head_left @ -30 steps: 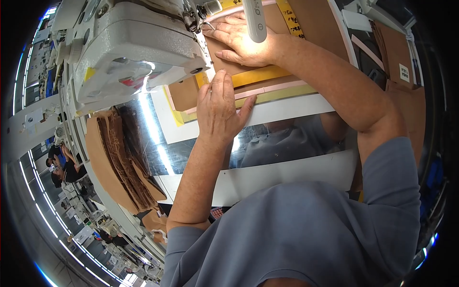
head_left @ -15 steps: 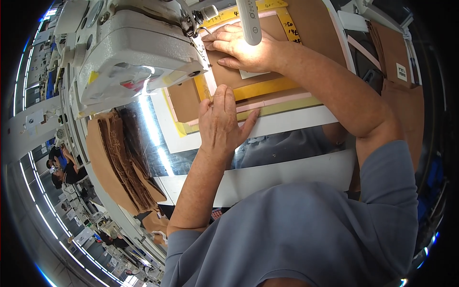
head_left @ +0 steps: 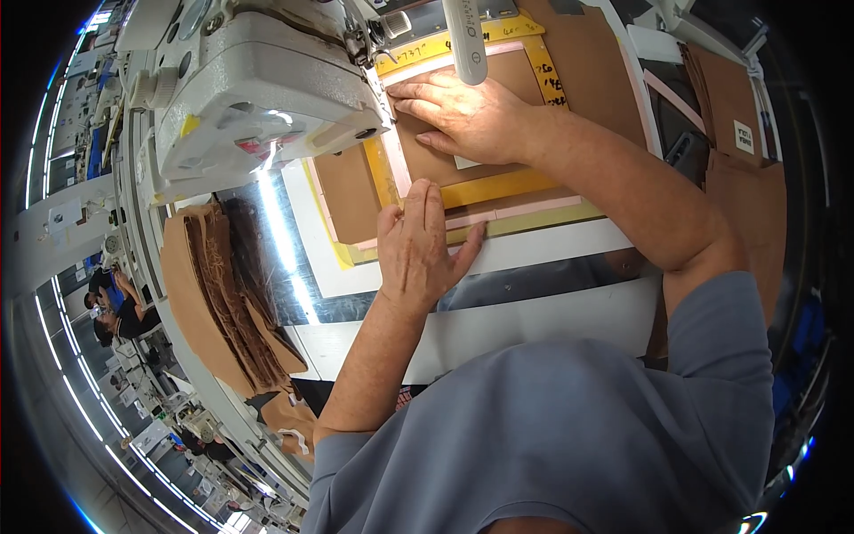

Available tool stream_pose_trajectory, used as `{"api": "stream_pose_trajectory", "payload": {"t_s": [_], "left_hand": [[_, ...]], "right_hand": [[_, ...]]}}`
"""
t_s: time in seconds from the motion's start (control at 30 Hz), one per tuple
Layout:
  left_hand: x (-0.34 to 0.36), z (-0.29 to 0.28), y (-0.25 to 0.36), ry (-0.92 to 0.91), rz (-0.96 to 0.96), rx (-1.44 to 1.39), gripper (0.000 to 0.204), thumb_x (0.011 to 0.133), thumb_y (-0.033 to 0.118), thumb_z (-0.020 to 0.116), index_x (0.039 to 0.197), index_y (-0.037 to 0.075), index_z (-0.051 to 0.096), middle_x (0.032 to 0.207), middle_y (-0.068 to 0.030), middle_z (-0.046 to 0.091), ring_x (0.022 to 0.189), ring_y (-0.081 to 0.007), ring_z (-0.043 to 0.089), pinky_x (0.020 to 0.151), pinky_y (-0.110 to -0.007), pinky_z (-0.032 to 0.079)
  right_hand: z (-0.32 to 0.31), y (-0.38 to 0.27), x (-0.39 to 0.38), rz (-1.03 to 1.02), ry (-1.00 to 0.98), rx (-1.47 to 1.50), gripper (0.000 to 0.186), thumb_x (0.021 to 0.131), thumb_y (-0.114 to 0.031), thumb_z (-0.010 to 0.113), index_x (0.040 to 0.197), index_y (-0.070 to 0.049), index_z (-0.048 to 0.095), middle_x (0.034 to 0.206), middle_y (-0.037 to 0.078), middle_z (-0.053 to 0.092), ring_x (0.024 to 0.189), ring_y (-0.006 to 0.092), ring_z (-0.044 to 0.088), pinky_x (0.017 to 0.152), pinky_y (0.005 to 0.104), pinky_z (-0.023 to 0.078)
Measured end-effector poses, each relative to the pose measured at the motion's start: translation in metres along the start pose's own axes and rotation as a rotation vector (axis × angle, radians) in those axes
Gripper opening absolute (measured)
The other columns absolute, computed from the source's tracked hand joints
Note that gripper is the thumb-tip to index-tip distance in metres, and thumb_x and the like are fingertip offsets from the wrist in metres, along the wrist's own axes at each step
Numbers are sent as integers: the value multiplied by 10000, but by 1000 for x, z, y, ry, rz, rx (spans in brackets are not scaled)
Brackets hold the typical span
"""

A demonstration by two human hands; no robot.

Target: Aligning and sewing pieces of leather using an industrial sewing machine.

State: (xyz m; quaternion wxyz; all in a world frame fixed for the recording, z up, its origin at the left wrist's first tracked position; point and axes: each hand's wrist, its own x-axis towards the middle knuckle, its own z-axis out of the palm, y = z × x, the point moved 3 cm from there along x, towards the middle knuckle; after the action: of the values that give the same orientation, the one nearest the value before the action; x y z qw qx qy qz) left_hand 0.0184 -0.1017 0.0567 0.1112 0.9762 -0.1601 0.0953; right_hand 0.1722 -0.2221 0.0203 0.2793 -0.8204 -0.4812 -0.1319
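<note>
Place: a sewing workshop, of the factory-floor kind. Evidence, itemised:
- One large white sewing machine [head_left: 267, 107], with knobs and metal fittings, stood at the far left of the tabletop [head_left: 342, 309], which had a shiny metal surface.
- One white stick lamp [head_left: 463, 40], slim, hung just beside the machine.
- One stack of brown pieces [head_left: 200, 307], rough along one side, lay at the left; further brown sheets [head_left: 752, 222] were at the right.
- Well apart, farther left: rows of workstations [head_left: 156, 433] with pale equipment, several seated people [head_left: 132, 320], and long bright light strips [head_left: 52, 338].
</note>
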Motion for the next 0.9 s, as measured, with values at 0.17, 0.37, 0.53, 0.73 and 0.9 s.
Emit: {"api": "stream_pose_trajectory", "payload": {"t_s": [0.17, 0.37, 0.53, 0.73, 0.9], "left_hand": [[-5, -2, 4, -27, -19, -21, 648, 822, 370, 827, 1236, -88, 631, 1272, -223, 646, 1105, -310, 640, 910, -402, 467], [-13, -3, 9, -28, -5, -9, 643, 837, 358, 818, 1244, -101, 626, 1252, -224, 658, 1085, -309, 655, 890, -398, 469], [-21, -5, 14, -14, 4, 6, 627, 842, 359, 816, 1224, -105, 640, 1242, -221, 664, 1086, -303, 656, 872, -394, 470], [-30, -6, 20, -21, 1, 17, 626, 849, 367, 810, 1222, -107, 642, 1234, -217, 669, 1095, -298, 656, 871, -396, 471], [-34, -9, 22, -10, -3, 16, 612, 844, 373, 815, 1202, -97, 654, 1209, -195, 681, 1051, -275, 668, 847, -390, 473]], "right_hand": [[3, -5, -7, 21, -25, 46, 401, 937, -278, 695, 1270, -57, 659, 1400, 65, 599, 1292, 231, 569, 1042, 387, 512], [-4, -17, -6, 5, -79, -41, 494, 899, -257, 738, 1338, -48, 648, 1379, 66, 629, 1259, 248, 580, 1092, 389, 465], [-6, -28, -7, -26, -107, -223, 492, 904, -293, 729, 1338, -67, 670, 1421, 37, 626, 1295, 192, 562, 1127, 363, 419], [-7, -38, -18, 13, -97, -222, 507, 909, -313, 729, 1359, -92, 659, 1437, 8, 622, 1322, 169, 548, 1133, 367, 410], [-4, -44, -23, 37, -112, -217, 519, 924, -322, 717, 1389, -106, 634, 1450, -4, 613, 1344, 156, 535, 1138, 362, 398]]}}
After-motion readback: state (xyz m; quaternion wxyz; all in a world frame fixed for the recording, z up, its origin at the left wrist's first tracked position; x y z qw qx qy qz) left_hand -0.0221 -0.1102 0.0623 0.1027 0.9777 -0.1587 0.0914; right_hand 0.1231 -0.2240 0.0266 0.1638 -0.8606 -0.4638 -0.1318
